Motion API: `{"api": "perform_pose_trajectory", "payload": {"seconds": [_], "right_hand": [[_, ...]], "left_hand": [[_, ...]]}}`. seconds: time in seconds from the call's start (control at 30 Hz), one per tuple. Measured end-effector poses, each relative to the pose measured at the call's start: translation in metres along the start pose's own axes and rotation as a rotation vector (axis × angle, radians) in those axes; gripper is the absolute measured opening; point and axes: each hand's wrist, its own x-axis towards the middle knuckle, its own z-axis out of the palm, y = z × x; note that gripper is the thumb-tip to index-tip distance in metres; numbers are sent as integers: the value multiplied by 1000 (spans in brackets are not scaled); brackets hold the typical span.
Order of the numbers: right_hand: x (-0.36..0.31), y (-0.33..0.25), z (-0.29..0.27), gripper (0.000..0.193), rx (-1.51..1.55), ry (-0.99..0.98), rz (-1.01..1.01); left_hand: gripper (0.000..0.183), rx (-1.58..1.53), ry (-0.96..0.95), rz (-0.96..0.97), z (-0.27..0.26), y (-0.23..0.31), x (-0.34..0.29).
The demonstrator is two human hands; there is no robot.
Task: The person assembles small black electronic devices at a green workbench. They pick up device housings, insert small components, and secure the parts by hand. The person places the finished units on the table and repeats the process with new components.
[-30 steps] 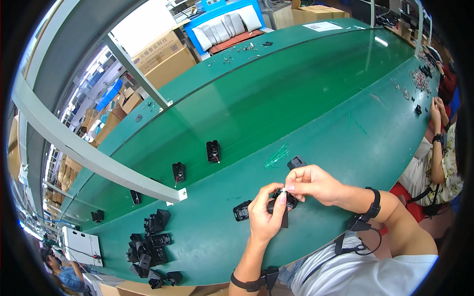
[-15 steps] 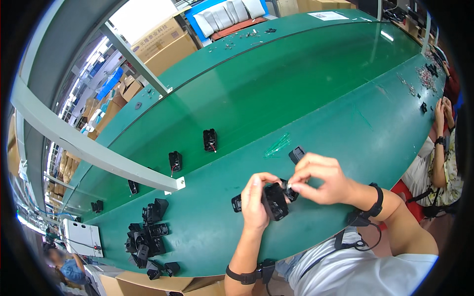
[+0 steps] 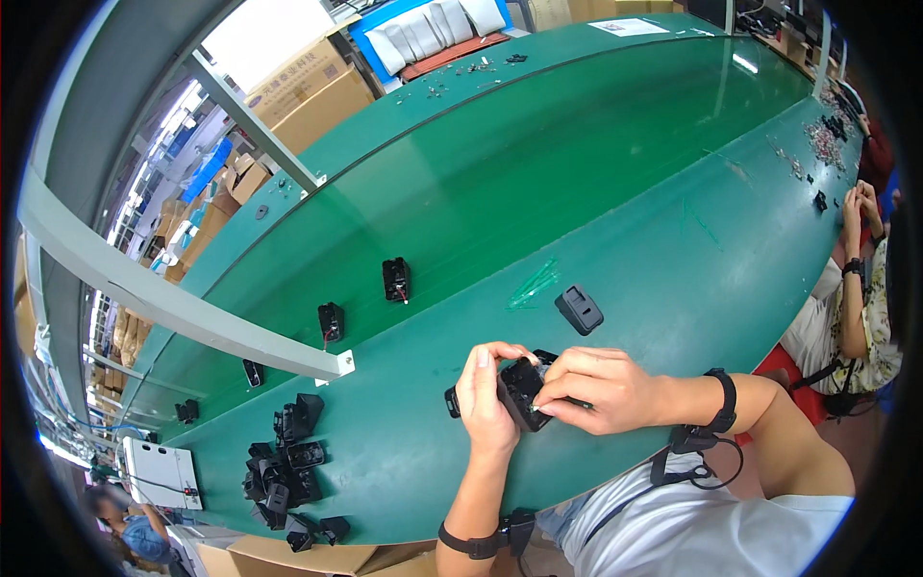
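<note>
My left hand (image 3: 486, 402) is closed round the side of a black plastic housing (image 3: 520, 387), an open box with cavities inside. My right hand (image 3: 601, 387) pinches at the housing's near right edge. A small pale bit shows at its fingertips, too small to name. Behind the right fingers is another dark part, mostly hidden. A black rectangular cover (image 3: 579, 310) with slots lies on the bench just beyond my right hand. Left of my left hand sits a black piece (image 3: 452, 401), partly covered by it.
A pile of black housings (image 3: 281, 471) lies at the left. Several housings with red wires, such as this housing (image 3: 396, 279), sit on the green belt (image 3: 500, 192). Green strips (image 3: 535, 285) lie beyond my hands. A grey metal post (image 3: 221, 298) crosses the left. Another person's hands (image 3: 859, 210) are at far right.
My right hand has moved from beside the housing onto its near right edge. The housing has tilted so its inside shows more. The black cover is now fully uncovered.
</note>
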Motion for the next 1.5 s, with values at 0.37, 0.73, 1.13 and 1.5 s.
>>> {"api": "perform_pose_trajectory", "payload": {"seconds": [0.37,0.73,1.13,1.5], "right_hand": [[-16,5,14,8,203,27,76],[-11,-8,3,20,173,133,-125],[-18,3,19,25,290,147,-100],[-18,4,20,19,259,118,-139]], "left_hand": [[26,96,42,-116,-8,-3,-8],[31,25,214,-116,-18,-3,-5],[27,166,269,-28,-4,-6,-13],[30,246,200,58,3,5,-16]]}}
